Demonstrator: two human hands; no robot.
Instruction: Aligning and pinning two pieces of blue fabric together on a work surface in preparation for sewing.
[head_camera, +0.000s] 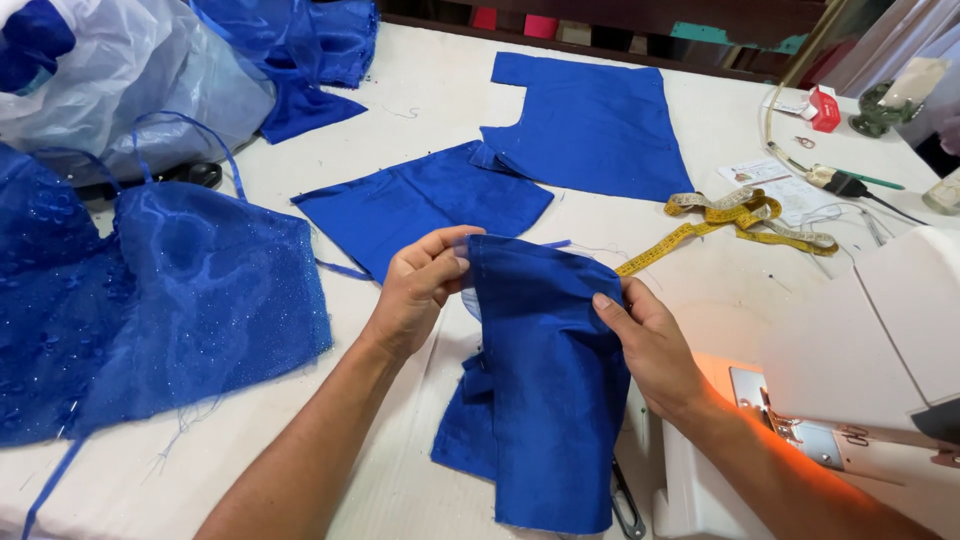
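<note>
Both hands (420, 290) (650, 345) on blue fabric panel (545, 380); red box (824, 108) far right

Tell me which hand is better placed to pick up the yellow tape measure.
Probably the right hand: it grips the blue fabric piece's right edge, on the same side as the tape measure. The left hand holds the opposite edge, farther away.
</note>
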